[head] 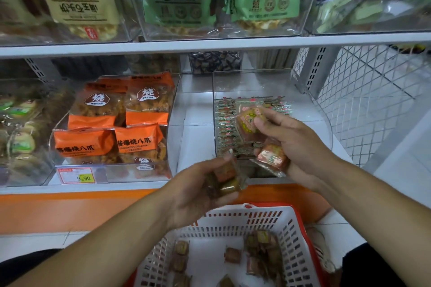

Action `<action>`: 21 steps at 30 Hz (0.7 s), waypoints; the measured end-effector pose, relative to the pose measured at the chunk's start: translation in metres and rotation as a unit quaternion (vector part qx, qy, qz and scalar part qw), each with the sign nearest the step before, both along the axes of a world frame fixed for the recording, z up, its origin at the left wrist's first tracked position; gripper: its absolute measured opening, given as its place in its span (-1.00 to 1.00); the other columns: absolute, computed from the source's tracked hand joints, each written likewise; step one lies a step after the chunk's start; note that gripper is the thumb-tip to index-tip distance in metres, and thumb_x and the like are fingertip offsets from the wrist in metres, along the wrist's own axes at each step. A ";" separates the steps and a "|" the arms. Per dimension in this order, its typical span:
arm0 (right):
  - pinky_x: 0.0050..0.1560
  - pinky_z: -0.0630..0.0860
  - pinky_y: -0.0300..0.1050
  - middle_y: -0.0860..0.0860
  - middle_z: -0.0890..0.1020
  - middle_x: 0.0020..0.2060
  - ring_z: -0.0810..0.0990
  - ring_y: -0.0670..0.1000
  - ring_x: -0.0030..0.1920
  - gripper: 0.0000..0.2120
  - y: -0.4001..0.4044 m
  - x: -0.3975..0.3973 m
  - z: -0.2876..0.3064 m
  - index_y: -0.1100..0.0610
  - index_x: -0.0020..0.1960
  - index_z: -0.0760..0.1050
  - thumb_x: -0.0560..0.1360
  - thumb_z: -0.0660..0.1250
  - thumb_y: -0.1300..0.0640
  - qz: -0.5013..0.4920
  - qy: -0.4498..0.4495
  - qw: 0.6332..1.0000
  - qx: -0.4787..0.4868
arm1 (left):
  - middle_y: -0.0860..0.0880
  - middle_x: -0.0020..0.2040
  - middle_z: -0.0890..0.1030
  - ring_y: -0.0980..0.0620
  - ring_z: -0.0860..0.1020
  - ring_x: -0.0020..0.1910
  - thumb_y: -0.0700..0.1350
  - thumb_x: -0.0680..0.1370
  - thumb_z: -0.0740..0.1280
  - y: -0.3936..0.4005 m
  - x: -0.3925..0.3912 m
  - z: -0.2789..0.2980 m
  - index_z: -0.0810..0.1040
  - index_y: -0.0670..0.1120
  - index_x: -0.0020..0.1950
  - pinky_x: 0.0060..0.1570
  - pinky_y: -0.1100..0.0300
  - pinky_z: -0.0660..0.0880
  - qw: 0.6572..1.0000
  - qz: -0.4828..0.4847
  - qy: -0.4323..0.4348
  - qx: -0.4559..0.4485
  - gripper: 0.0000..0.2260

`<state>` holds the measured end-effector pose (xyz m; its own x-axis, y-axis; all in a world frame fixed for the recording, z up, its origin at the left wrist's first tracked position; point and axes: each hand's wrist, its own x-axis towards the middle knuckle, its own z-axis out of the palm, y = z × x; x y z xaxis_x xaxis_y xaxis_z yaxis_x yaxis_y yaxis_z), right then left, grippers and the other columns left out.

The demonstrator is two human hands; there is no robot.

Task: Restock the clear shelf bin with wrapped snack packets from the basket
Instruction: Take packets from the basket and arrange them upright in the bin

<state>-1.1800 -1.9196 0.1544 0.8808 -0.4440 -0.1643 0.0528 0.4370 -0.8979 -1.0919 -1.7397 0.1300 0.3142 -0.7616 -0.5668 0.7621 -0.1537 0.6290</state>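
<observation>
Right hand (291, 144) pinches two clear-wrapped reddish snack packets (250, 121) right at the clear plastic shelf bin (233, 81), nearest it; left hand (200, 191) grips more, between bin and white slotted basket (233, 221).

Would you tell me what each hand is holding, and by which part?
Right hand pinches snack packets by their wrappers; left hand cups more across its curled fingers.
</observation>
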 end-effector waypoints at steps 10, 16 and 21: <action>-0.01 0.64 -0.03 0.05 0.70 0.12 0.70 0.09 0.11 -0.59 0.030 0.007 -0.010 0.03 0.26 0.56 0.42 0.47 0.16 -0.057 -0.074 0.993 -0.071 | -0.19 0.14 0.70 -0.08 0.70 0.04 -0.12 0.43 0.50 -0.015 -0.022 0.000 0.76 -0.06 0.02 -0.34 0.23 0.65 0.997 0.020 0.027 -0.072 -0.82; 0.01 0.56 -0.08 0.09 0.67 0.18 0.66 0.03 0.12 -0.48 0.008 0.000 0.016 0.19 0.44 0.42 0.49 0.36 0.15 -0.037 -0.096 0.994 -0.037 | -0.16 0.03 0.72 -0.03 0.71 -0.07 -0.12 0.36 0.52 -0.013 -0.009 0.002 0.76 0.00 -0.03 -0.39 0.24 0.62 0.991 0.076 -0.054 -0.091 -0.80; 0.01 0.57 -0.10 0.12 0.69 0.16 0.65 0.05 0.05 -0.63 -0.012 -0.009 0.026 0.23 0.31 0.57 0.53 0.32 0.17 0.128 -0.031 0.990 -0.048 | -0.14 -0.08 0.72 -0.01 0.70 -0.20 -0.13 0.32 0.54 -0.008 0.003 0.002 0.73 -0.07 -0.07 -0.35 0.19 0.62 0.976 0.146 -0.119 -0.114 -0.80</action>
